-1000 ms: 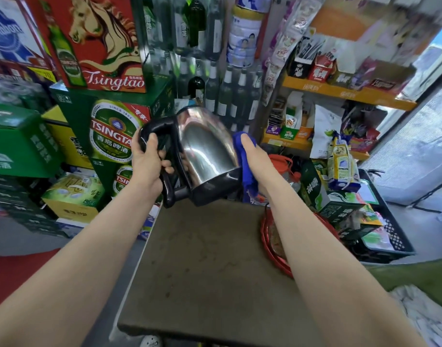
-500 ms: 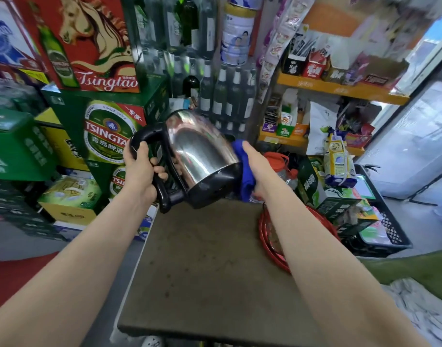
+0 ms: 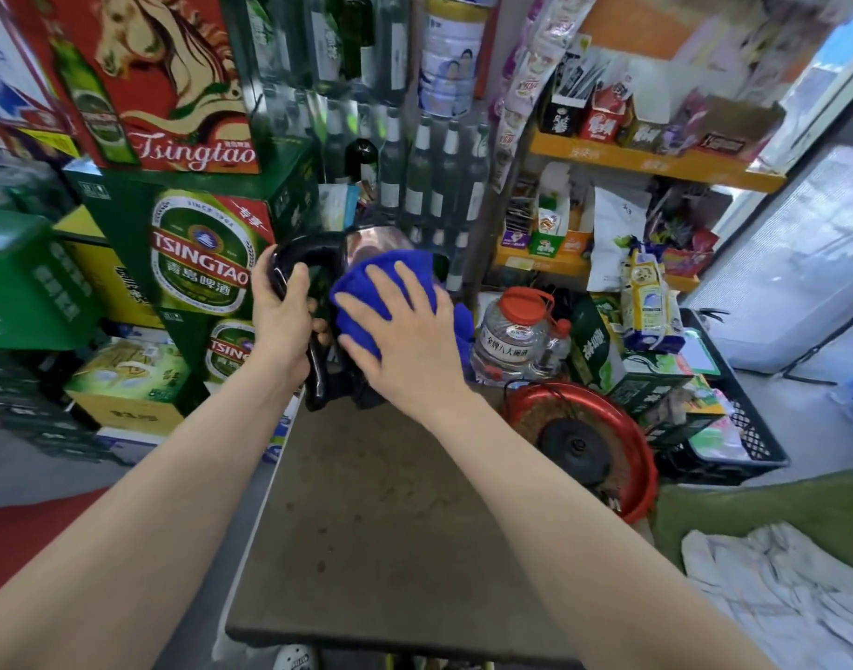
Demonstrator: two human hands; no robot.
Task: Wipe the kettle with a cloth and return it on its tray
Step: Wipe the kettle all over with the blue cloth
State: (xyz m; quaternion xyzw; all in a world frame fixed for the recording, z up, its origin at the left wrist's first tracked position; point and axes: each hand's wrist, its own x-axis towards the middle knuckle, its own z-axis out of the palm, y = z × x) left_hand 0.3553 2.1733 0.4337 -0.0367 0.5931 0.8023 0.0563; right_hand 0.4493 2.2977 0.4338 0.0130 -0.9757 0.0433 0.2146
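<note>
A steel kettle [image 3: 372, 240] with a black handle is held tilted above the far end of the brown table [image 3: 390, 524]. My left hand [image 3: 281, 321] is wrapped around the handle. My right hand [image 3: 405, 331] lies flat with spread fingers on a blue cloth [image 3: 390, 278], pressing it against the near side of the kettle, so most of the steel body is hidden. The red round tray [image 3: 642, 456] sits at the table's right edge, with the black kettle base [image 3: 576, 444] in it.
Stacked green and red beer cartons [image 3: 197, 253] stand left and behind. Bottles [image 3: 429, 181] line the back. A clear jar with an orange lid [image 3: 511, 336], green boxes and a black crate [image 3: 734, 442] crowd the right. A white cloth [image 3: 777, 587] lies lower right.
My right hand slid the blue cloth from the kettle's far right side over onto its near side. The kettle has turned, and the tray with its base has come into view.
</note>
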